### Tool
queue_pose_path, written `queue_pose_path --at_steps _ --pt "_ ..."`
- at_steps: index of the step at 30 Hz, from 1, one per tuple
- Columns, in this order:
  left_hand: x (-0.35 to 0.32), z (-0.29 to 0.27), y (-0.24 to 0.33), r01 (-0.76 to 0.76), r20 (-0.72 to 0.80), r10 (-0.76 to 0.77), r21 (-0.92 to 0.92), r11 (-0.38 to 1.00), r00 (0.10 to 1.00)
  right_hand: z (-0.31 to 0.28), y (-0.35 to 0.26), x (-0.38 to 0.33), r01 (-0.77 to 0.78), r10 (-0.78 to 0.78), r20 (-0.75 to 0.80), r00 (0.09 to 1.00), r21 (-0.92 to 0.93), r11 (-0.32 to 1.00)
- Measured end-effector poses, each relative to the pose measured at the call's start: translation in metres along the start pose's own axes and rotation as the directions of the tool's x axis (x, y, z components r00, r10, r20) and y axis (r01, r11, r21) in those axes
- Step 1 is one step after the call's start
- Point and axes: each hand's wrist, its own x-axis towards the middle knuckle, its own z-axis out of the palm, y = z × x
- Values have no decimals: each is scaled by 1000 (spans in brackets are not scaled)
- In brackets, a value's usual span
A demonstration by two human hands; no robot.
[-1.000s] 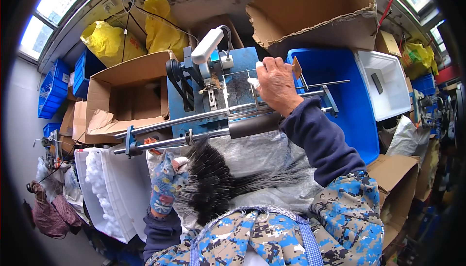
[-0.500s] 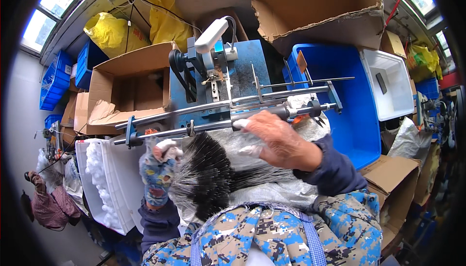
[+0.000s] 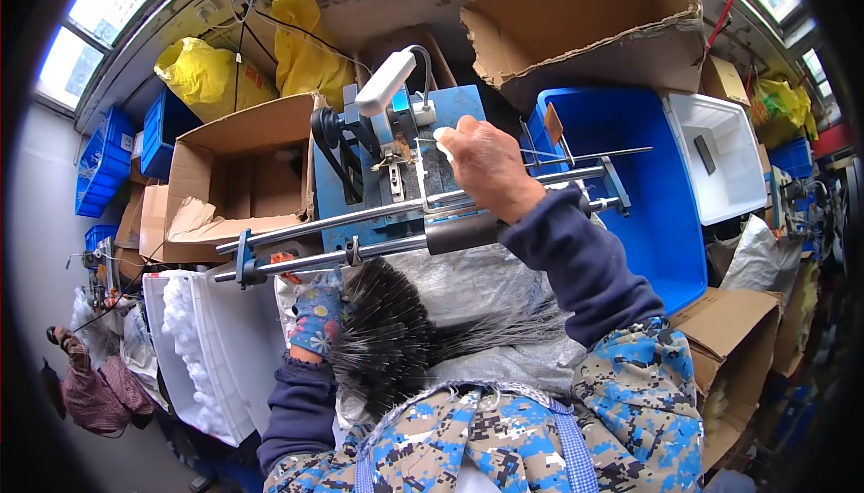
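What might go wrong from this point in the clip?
The right hand is over the blue machine, near its metal fittings, so it might get pinched if anything there moves.

The gloved left hand is right beside the dark bundle of thin strands; their ends might prick it.

That bundle lies fanned out on a crinkled pale sheet and might slide.

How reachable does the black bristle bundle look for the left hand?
Yes, most likely: the gloved left hand is right at the left edge of the black bristle bundle, with nothing visible between them.
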Motion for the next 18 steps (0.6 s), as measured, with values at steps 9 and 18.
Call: queue_pose_path --at_steps 9,18 --pt "-25 -34 -19 205 -7 -207 -88 975 978 39 12 16 -35 68 143 987 -223 974" --pt "-20 -75 16 35 -118 -110 -509 860 987 43 15 14 2 16 102 995 -174 985"
